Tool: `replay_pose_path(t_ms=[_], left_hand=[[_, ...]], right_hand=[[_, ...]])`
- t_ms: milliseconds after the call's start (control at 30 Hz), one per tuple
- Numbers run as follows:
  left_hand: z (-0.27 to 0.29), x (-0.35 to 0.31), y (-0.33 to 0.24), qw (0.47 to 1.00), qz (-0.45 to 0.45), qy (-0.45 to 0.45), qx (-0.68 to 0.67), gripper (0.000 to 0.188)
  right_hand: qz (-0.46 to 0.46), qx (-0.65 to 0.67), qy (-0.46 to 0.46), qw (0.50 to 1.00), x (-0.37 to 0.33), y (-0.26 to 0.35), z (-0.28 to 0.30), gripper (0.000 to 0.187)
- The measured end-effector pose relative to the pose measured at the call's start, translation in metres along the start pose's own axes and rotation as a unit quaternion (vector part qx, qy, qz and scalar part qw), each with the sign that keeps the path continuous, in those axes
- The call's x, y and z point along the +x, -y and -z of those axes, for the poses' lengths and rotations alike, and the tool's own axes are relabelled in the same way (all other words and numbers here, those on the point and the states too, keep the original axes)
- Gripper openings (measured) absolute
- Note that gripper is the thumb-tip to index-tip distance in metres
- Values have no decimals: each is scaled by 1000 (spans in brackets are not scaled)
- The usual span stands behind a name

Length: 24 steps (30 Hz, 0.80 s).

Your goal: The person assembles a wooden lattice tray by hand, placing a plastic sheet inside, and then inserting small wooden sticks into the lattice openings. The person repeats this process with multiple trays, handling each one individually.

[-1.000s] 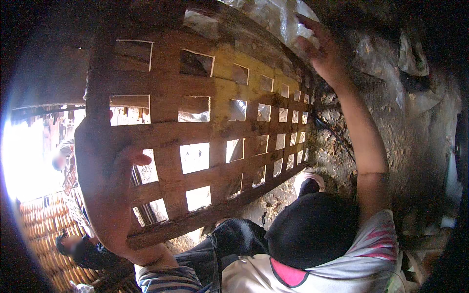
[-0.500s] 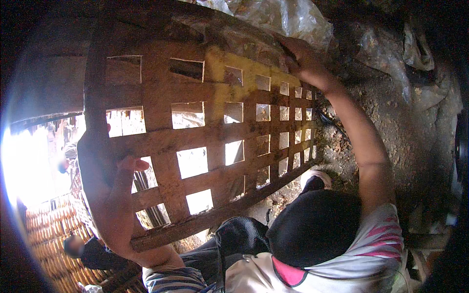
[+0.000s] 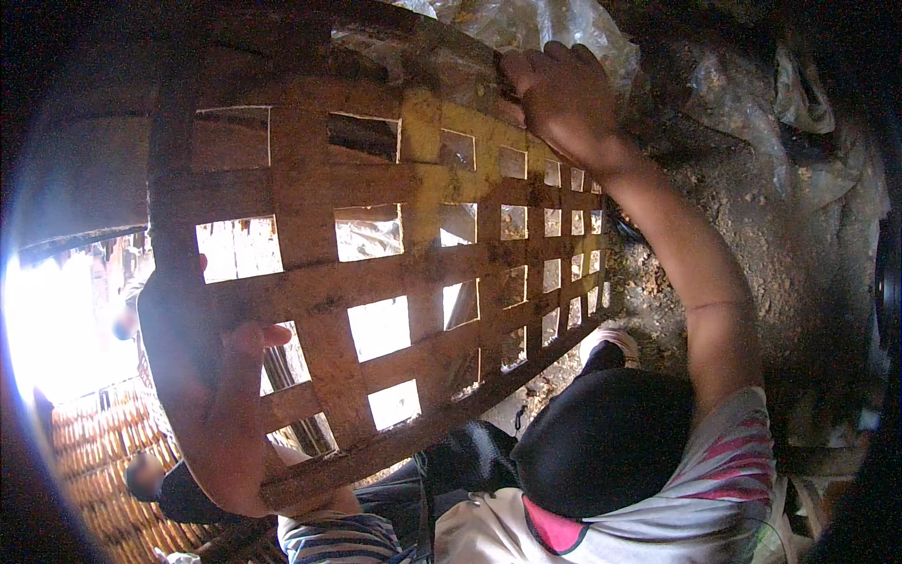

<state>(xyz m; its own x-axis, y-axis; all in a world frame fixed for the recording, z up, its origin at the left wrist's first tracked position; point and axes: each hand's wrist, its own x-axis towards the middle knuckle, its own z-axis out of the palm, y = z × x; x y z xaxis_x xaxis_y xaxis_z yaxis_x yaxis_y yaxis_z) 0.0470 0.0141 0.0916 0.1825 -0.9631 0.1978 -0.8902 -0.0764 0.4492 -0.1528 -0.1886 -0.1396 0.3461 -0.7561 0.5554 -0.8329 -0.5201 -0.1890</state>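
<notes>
A large brown wooden lattice panel (image 3: 366,273) of crossed flat slats, with square openings and a yellow-stained patch, stands tilted before me. My left hand (image 3: 230,376) grips its near left end; the thumb lies on the front by an opening, while most fingers are hidden behind. Up at the far top rail, my right hand (image 3: 568,103) is closed over the edge with its fingers bent. The panel's lower rail runs just beyond my dark-clothed bent leg (image 3: 601,442).
Crumpled clear plastic sheeting (image 3: 564,28) lies beyond the top rail. Littered bare ground (image 3: 714,235) stretches to the right. At the left are a slatted bamboo surface (image 3: 103,461), strong daylight and two people, one low (image 3: 174,489) and one farther off, partly hidden.
The panel's near left end has shifted slightly left and down, my left hand with it. My right hand has moved a little left along the top rail, its fingers now more visible.
</notes>
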Motion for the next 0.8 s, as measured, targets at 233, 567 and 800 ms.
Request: replay_pose_path(t_ms=[233, 567, 800], left_hand=[[-2, 4, -4, 1000, 10, -8, -7, 53], [0, 0, -10, 999, 26, -31, -25, 53], [-8, -1, -16, 996, 42, -54, -53, 52]], right_hand=[[67, -32, 37, 997, 15, -16, -7, 30], [182, -7, 80, 980, 30, -37, 8, 23], [94, 274, 10, 957, 21, -63, -12, 20]])
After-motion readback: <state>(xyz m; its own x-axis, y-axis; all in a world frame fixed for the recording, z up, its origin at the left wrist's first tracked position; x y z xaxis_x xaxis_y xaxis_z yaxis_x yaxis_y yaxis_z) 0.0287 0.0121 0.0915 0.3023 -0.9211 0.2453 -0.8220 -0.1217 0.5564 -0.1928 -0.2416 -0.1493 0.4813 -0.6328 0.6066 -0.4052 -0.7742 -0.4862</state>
